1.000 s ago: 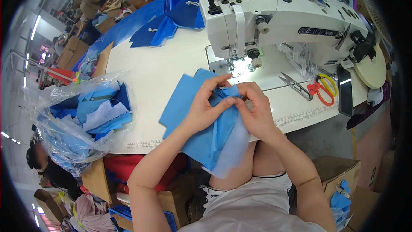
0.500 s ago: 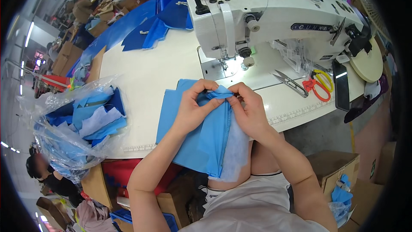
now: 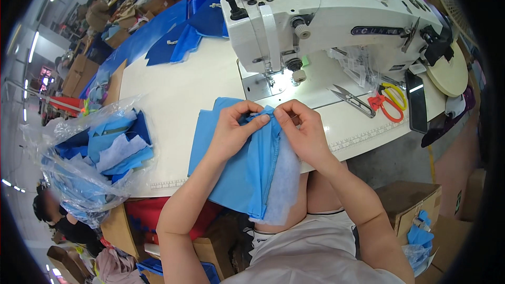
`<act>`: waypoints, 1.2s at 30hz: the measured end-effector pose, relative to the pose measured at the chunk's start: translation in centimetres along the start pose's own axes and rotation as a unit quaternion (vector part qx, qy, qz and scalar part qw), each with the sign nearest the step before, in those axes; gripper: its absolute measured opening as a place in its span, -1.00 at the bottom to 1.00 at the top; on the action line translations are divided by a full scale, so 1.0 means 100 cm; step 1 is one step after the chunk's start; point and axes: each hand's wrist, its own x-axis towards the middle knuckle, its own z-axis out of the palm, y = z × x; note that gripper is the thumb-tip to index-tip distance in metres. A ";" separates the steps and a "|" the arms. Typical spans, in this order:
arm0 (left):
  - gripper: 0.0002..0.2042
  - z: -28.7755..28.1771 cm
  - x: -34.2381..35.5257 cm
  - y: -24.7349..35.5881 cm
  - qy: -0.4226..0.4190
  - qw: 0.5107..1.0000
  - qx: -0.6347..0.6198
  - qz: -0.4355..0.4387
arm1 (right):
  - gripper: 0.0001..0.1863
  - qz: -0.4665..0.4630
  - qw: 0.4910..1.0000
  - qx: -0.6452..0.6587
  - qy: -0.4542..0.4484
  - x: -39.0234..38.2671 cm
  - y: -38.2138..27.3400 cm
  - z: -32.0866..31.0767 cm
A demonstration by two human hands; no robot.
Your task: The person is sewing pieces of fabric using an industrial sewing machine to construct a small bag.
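Left hand (image 3: pixel 231 129) and right hand (image 3: pixel 302 129) meet on the upper edge of a blue cloth (image 3: pixel 236 171) at the front edge of the worktop (image 3: pixel 179 89). The fingers of both hands are closed, pinching a fold of the cloth between thumb and fingertips; the two hands lie just beside each other, thumbs nearly touching. The cloth lies partly on the worktop and hangs over its front edge onto the person's lap. A pale lining (image 3: pixel 284 186) shows on its right side, below the right hand.

The sewing machine (image 3: pixel 326 21) stands at the back right of the worktop, its needle area lit, just behind the hands. Snips (image 3: pixel 351 100) lie to the right of the hands, and scissors (image 3: pixel 389 102) with red and yellow handles sit beside them, toward the right edge. A dark phone (image 3: pixel 416 102) lies at the right edge.

At the left front corner a clear plastic bag (image 3: pixel 94 158) holds blue and pale cloth pieces. More blue pieces (image 3: pixel 179 42) lie at the back edge, left of the machine. A cardboard box (image 3: pixel 407 208) stands on the floor at the right.
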 end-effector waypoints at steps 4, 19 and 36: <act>-0.84 -0.004 0.001 -0.003 -0.009 1.000 -0.010 -0.014 | -0.81 0.007 1.000 0.014 -0.001 0.001 0.003 0.000; -0.86 -0.007 0.001 0.000 -0.027 1.000 -0.011 -0.007 | -0.83 0.014 1.000 0.024 0.003 0.001 0.004 0.001; -0.88 -0.010 0.045 0.010 0.002 0.970 0.237 0.058 | -0.89 -0.023 0.993 -0.099 0.063 -0.001 -0.013 0.009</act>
